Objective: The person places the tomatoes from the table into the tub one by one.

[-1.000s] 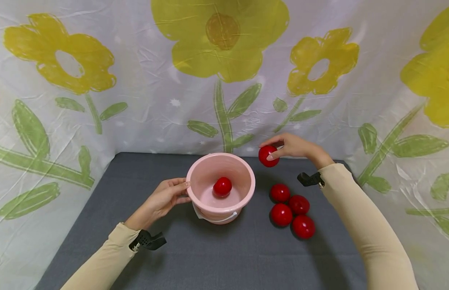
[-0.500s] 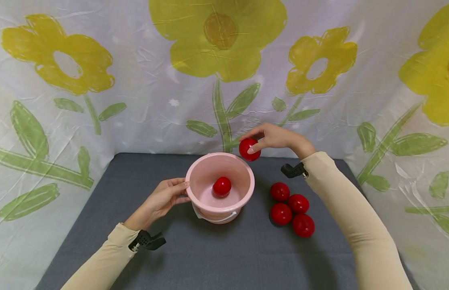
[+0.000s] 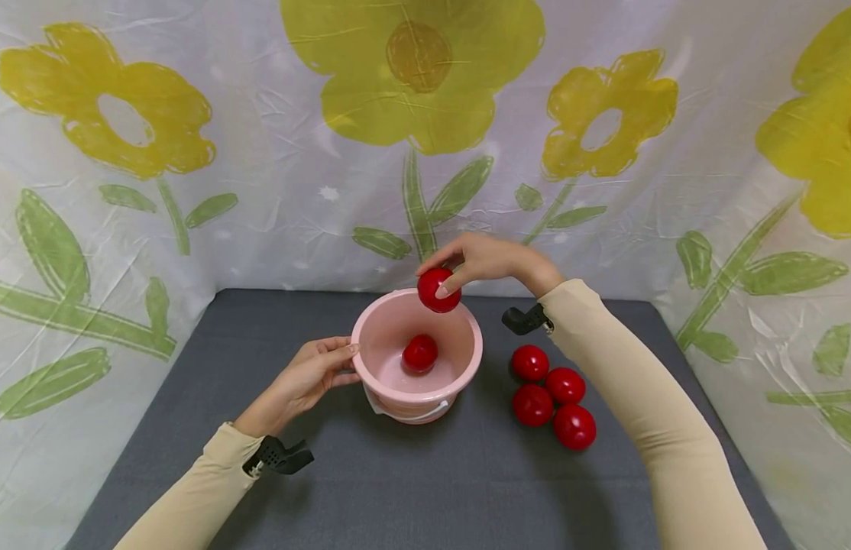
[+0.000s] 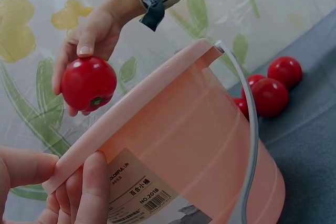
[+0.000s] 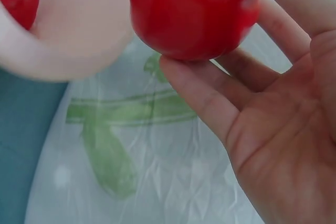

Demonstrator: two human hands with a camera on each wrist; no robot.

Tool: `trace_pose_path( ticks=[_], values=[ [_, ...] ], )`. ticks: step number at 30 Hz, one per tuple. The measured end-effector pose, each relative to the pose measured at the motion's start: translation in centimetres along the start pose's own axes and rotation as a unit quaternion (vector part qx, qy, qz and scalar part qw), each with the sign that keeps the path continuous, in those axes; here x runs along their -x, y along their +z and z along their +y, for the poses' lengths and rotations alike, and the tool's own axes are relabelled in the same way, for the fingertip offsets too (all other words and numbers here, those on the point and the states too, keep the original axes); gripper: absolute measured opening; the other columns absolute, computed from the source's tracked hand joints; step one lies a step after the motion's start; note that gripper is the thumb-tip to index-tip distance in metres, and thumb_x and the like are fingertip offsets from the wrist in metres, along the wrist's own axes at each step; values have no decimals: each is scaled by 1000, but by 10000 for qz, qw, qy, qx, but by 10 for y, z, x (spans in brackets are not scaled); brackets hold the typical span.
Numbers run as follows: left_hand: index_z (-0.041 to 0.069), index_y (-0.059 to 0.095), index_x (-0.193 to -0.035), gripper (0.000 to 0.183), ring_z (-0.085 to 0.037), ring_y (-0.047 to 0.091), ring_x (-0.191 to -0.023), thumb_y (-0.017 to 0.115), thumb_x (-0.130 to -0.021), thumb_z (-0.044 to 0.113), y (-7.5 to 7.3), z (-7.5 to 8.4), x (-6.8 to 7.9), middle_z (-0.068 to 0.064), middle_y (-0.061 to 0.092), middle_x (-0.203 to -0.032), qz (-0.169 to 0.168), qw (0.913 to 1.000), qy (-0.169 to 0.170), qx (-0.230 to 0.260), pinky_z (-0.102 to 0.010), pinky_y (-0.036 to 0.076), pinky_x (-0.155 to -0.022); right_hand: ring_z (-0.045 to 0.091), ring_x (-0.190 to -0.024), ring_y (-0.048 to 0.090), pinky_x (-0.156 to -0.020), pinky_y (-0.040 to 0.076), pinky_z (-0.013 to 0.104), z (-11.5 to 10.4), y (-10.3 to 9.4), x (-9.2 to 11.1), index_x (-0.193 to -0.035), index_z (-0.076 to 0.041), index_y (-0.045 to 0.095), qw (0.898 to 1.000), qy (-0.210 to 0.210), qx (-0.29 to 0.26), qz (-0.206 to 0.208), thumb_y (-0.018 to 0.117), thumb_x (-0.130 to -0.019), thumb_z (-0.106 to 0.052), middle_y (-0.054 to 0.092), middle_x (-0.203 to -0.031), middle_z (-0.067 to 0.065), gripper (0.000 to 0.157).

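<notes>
"Where's the red fruit [image 3: 432, 296]?"

"Centre of the head view, near the far rim of the pink bucket [image 3: 477, 353], in the right hand [image 3: 490, 258], fingers spread to its width."

"How will it handle?"

"Likely light and firm, though its glossy skin may slip; best gripped round the middle. The left hand [image 3: 314, 373] pinches the bucket's rim, left of centre."

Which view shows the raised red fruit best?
The left wrist view: the raised red fruit shows nearly whole there, its green stem spot included. The head view shows it small, partly behind the thumb; the right wrist view shows it close, cut off at the top.
</notes>
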State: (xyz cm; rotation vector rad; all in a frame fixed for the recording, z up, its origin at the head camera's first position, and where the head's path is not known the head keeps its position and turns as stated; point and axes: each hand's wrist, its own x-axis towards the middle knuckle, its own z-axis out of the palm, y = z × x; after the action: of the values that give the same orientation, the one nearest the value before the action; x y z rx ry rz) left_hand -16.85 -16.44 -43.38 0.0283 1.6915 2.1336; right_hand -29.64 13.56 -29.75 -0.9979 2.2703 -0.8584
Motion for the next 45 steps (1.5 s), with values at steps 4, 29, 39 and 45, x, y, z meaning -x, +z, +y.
trace_pose_path(
  ticks=[4, 29, 39, 45],
  values=[
    [-13, 45, -128, 37, -5, 65, -77, 55, -100, 10, 0, 1, 0, 3, 66, -86, -2, 10000, 2, 8, -21, 61, -72, 21, -111, 63, -91, 59, 34, -7, 4, -11, -130, -14, 65, 9996, -153, -1, -216, 74, -88, -17, 68, -126, 5, 44],
    [-9, 46, -129, 37, -6, 65, -78, 56, -101, 13, 0, -1, 0, 1, 67, -92, 91, 9999, -75, -102, -22, 61, -74, 22, -116, 60, -90, 60, 33, -14, 49, -51, -132, -14, 64, 9910, -285, -309, -1270, 76, -85, -18, 67, -128, 3, 49],
    [-13, 42, -132, 44, -7, 65, -79, 56, -100, 13, 0, 0, 2, 2, 67, -91, 85, 9999, -98, -76, -22, 61, -74, 20, -116, 58, -89, 60, 34, -9, 63, -55, -129, -23, 66, 9916, -17, -249, -1273, 78, -84, -19, 67, -124, -3, 47],
    [-7, 48, -126, 35, -7, 65, -79, 58, -100, 14, -1, 0, 1, 2, 66, -91, 72, 9999, -62, -49, -22, 61, -74, 20, -118, 57, -89, 60, 34, -7, 68, -58, -129, -26, 66, 9910, 143, -289, -1301, 80, -82, -21, 65, -126, -4, 49]
  ],
)
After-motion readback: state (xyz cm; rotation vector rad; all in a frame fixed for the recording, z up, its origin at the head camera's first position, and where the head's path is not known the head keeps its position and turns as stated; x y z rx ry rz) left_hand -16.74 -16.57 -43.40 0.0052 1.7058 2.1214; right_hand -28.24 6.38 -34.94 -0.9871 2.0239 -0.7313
